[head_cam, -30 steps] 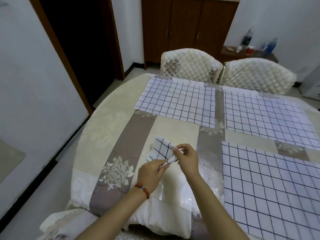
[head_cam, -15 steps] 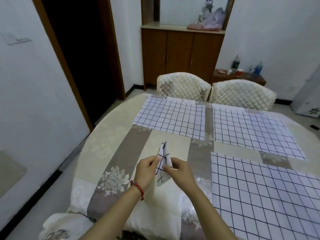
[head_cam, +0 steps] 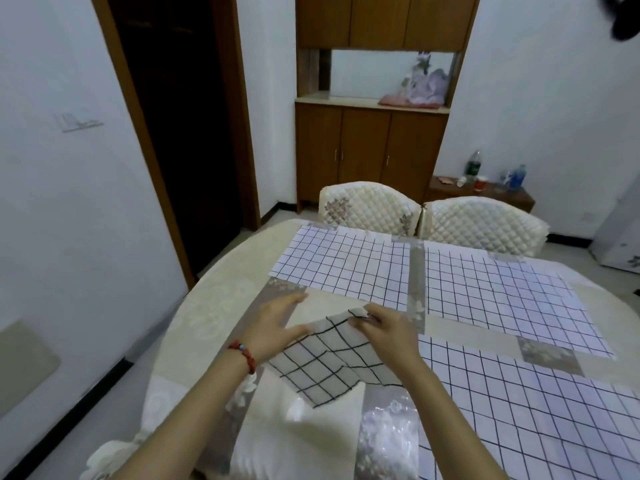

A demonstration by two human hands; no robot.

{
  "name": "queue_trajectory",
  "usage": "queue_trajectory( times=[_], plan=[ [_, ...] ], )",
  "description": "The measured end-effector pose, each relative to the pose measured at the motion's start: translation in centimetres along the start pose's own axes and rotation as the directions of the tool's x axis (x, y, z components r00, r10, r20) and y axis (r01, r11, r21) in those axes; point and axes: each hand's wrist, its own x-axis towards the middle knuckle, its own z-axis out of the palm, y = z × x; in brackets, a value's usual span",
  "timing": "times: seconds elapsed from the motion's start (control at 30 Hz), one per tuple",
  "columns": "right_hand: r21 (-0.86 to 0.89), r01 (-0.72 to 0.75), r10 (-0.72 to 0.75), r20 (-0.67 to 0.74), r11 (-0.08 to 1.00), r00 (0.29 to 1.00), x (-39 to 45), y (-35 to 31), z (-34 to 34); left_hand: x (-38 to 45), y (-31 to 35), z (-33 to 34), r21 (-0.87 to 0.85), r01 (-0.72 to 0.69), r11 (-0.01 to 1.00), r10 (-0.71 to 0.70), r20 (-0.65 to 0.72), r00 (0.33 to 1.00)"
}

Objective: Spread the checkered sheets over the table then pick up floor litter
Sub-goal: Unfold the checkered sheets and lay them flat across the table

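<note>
A partly unfolded checkered sheet (head_cam: 330,363) hangs just above the round table (head_cam: 207,306), between my hands. My right hand (head_cam: 384,329) pinches its far top corner. My left hand (head_cam: 277,327) is at the sheet's left edge with fingers spread; its thumb lies against the edge. Three checkered sheets lie flat on the table: one at the far left (head_cam: 346,268), one at the far right (head_cam: 502,292), one at the near right (head_cam: 536,410). The floor close to the table is mostly hidden, and no litter shows.
Two quilted white chairs (head_cam: 370,207) (head_cam: 485,223) stand at the table's far side. Behind them are a wooden cabinet (head_cam: 370,150) and a low side table (head_cam: 485,194) with bottles. A dark doorway (head_cam: 180,133) opens at the left. A white appliance (head_cam: 620,237) stands at the right.
The small folded sheet has been opened out into a wider panel and lifted slightly. My left hand has spread its fingers. The view has tilted upward.
</note>
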Motion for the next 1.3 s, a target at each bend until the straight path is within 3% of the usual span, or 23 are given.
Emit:
queue_trajectory(
  times=[0.1, 0.2, 0.4, 0.5, 0.6, 0.67, 0.8, 0.9, 0.97, 1.13, 1.3],
  plan=[
    [-0.037, 0.042, -0.039, 0.1, 0.998, 0.994, 0.3, -1.5, -0.2, 0.5, 2.6, 0.8, -0.028, -0.159, 0.987, 0.16, 0.039, 0.986],
    [-0.001, 0.02, -0.019, 0.122, 1.0, 0.992, 0.5, -1.9, -1.1, 0.8, 4.1, 0.6, -0.173, -0.184, 0.968, 0.181, -0.028, 0.983],
    [0.171, -0.14, 0.109, 0.176, 0.975, 0.978, -0.1, -0.9, -5.1, 1.0, 2.6, -2.5, -0.389, -0.137, 0.911, 0.066, -0.189, 0.98],
    [0.227, -0.146, 0.113, 0.153, 0.963, 0.982, 0.1, -1.4, -5.3, 1.1, 2.5, -2.6, -0.375, -0.094, 0.922, -0.009, -0.265, 0.964],
    [0.232, -0.137, 0.116, 0.1, 0.963, 0.988, 0.5, -2.2, -4.1, 1.0, 2.9, -1.4, -0.235, 0.081, 0.969, -0.161, -0.344, 0.925],
    [0.221, -0.139, 0.13, 0.055, 0.965, 0.99, 0.7, -2.4, -3.2, 0.3, 3.8, -0.3, -0.188, 0.125, 0.974, -0.188, -0.364, 0.912],
    [0.165, -0.145, 0.141, 0.037, 0.976, 0.989, 0.8, -2.7, -1.9, -1.7, 5.9, 2.3, -0.366, 0.158, 0.917, -0.235, -0.175, 0.956],
    [0.12, -0.147, 0.136, 0.101, 0.982, 0.986, 0.5, -3.1, -1.1, -2.1, 7.3, 2.6, -0.613, 0.342, 0.712, -0.353, 0.108, 0.929],
    [0.096, -0.156, 0.14, 0.159, 0.983, 0.977, 0.3, -3.4, -0.7, -2.0, 7.7, 2.5, -0.692, 0.399, 0.601, -0.361, 0.21, 0.908],
    [0.067, -0.175, 0.159, 0.193, 0.982, 0.968, -0.2, -3.4, -0.4, -1.8, 7.1, 2.6, -0.747, 0.366, 0.555, -0.367, 0.174, 0.914],
    [0.156, -0.222, 0.192, 0.188, 0.962, 0.963, -0.4, -3.5, -0.3, -1.7, 6.2, 3.1, -0.729, 0.311, 0.61, -0.344, 0.11, 0.933]
  ],
)
